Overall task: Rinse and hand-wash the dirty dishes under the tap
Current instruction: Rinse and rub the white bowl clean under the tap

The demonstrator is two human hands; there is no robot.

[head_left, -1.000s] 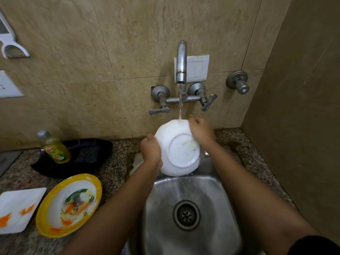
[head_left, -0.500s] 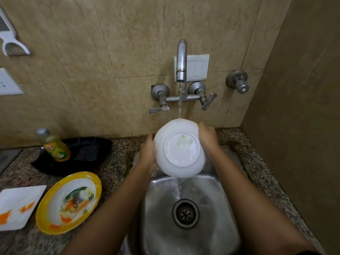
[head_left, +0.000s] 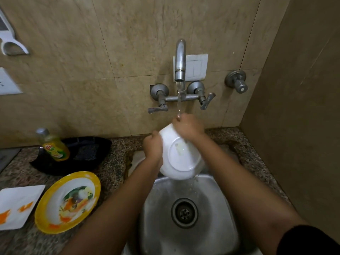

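A white bowl [head_left: 181,159] is held over the steel sink [head_left: 217,227] with its underside turned toward me. My left hand [head_left: 153,146] grips its left rim. My right hand [head_left: 189,126] lies over its upper rim, right under the stream from the tap [head_left: 180,59]. Water hits the right hand's fingers and drips off the bowl's lower edge into the sink. The inside of the bowl is hidden.
On the granite counter to the left lie a yellow-rimmed plate [head_left: 68,201] with food remains, a white square plate [head_left: 16,205] with orange smears, and a black dish [head_left: 73,153] holding a yellow soap bottle [head_left: 53,146]. A side wall rises close on the right.
The bowl has dropped a little and tilted to the right. My right hand slid from the bowl's right side up onto its top rim, into the water stream.
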